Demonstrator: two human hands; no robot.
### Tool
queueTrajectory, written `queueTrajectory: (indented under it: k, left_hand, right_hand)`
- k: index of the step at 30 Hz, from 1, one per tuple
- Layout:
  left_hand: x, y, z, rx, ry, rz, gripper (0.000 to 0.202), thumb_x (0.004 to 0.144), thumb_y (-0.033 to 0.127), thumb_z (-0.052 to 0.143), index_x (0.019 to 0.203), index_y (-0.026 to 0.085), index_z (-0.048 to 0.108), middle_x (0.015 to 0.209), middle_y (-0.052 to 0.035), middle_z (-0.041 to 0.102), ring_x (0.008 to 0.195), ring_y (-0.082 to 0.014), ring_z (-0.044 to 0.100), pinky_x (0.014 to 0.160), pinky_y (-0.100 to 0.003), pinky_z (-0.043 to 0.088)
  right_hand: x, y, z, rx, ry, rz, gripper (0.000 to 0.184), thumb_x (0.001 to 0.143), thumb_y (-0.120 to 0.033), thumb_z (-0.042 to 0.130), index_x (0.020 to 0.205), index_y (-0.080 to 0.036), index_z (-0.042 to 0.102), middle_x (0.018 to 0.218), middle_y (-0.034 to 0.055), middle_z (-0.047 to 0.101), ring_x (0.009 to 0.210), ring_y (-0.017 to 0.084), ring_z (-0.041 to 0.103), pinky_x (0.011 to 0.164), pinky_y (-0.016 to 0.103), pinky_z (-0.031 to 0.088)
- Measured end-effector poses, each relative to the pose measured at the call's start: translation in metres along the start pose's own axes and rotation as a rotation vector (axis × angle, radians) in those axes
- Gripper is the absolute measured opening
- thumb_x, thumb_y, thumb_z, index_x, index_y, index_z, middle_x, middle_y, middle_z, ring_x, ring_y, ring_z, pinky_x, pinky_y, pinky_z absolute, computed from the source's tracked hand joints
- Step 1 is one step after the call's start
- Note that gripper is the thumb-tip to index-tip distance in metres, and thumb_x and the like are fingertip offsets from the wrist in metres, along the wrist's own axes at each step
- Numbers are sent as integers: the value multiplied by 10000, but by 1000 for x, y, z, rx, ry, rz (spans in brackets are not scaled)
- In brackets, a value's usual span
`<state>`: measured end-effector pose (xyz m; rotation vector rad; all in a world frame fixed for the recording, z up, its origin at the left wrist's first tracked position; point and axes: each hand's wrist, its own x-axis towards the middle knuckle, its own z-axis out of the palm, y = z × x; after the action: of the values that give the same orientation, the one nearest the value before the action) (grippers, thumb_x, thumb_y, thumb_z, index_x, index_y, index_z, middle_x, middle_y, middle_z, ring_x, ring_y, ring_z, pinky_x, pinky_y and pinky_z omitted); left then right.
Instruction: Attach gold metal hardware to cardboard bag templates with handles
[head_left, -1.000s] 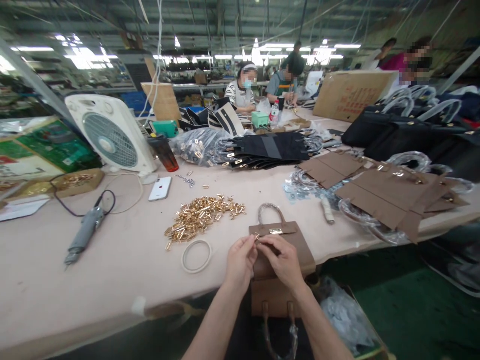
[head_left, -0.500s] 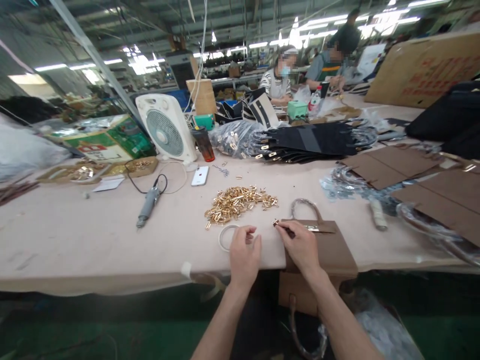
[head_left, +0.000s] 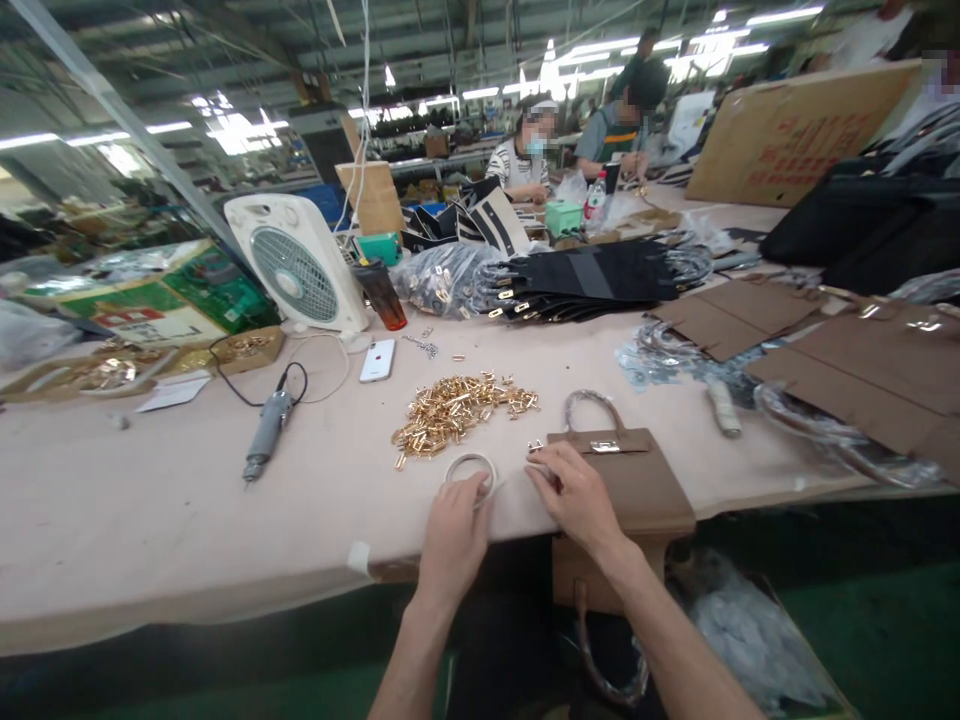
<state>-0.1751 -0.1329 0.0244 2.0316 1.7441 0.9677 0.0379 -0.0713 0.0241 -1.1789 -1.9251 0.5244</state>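
Observation:
My left hand [head_left: 454, 530] is closed on the near edge of a pale roll of tape [head_left: 471, 457] at the table's front. To its right, the fingers of my right hand [head_left: 574, 495] are pinched together, with a small gold metal fitting [head_left: 534, 446] at their tips. Just beyond both hands lies a heap of similar gold fittings [head_left: 457, 410]. A brown handbag [head_left: 645, 490] with a wrapped handle and a metal clasp lies partly beneath my right hand and forearm. Another brown bag [head_left: 581, 580] shows below the table edge.
A grey electric screwdriver [head_left: 268, 437] with a cord lies left, near a phone [head_left: 377, 361], a dark tumbler [head_left: 382, 296] and a white fan [head_left: 296, 260]. Black pieces [head_left: 592, 280] are stacked behind. Brown bag parts [head_left: 877, 370] spread right. Two people sit across the table.
My left hand has come down onto the tape roll, and its fingers have closed. My right hand still holds the fitting near the bag. The view has turned slightly right.

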Motion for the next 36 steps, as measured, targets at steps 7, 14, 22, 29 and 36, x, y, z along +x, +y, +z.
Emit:
queueTrajectory:
  k: [7, 14, 22, 29, 36]
  left_hand:
    - [0, 4, 7, -57, -19, 46, 298, 1020, 264, 551, 1310, 257, 620, 1158, -103, 723, 1067, -285, 659, 941, -446, 528]
    - [6, -1, 4, -25, -29, 89, 300, 1022, 243, 547, 1305, 271, 643, 1205, -94, 718, 1128, -268, 669, 982, -416, 542]
    - [19, 2, 0, 98, -227, 304, 309, 1029, 150, 510, 1269, 257, 673, 1204, -64, 748, 998, -224, 640, 893, -380, 551]
    - [23, 4, 2, 98, -190, 332, 196, 1048, 261, 534, 1083, 248, 727, 979, -49, 755, 921, -212, 645, 841, -339, 533]
    - [23, 1, -3, 7, -253, 246, 199, 1043, 303, 552, 1049, 267, 748, 975, -23, 771, 930, -208, 657, 860, -331, 524]
  right_hand:
    - [2, -8, 11, 97, -264, -30, 293, 992, -247, 629, 1266, -289, 724, 1166, 62, 770, 1046, 237, 730, 937, 362, 563]
    - [-7, -11, 9, 120, -213, -21, 168, 1001, -234, 625, 1047, -283, 779, 958, 40, 780, 895, 211, 726, 842, 318, 547]
    - [-28, -13, 7, 157, -169, 22, 180, 1011, -227, 600, 1083, -275, 758, 996, 49, 767, 918, 214, 714, 860, 317, 530]
    - [-22, -19, 2, 68, -235, 52, 81, 1016, -248, 616, 998, -259, 694, 961, 17, 722, 882, 187, 679, 797, 279, 473]
    - [-23, -18, 6, -59, -261, -78, 134, 1047, -207, 500, 1005, -233, 625, 944, 36, 669, 829, 190, 603, 733, 289, 423]
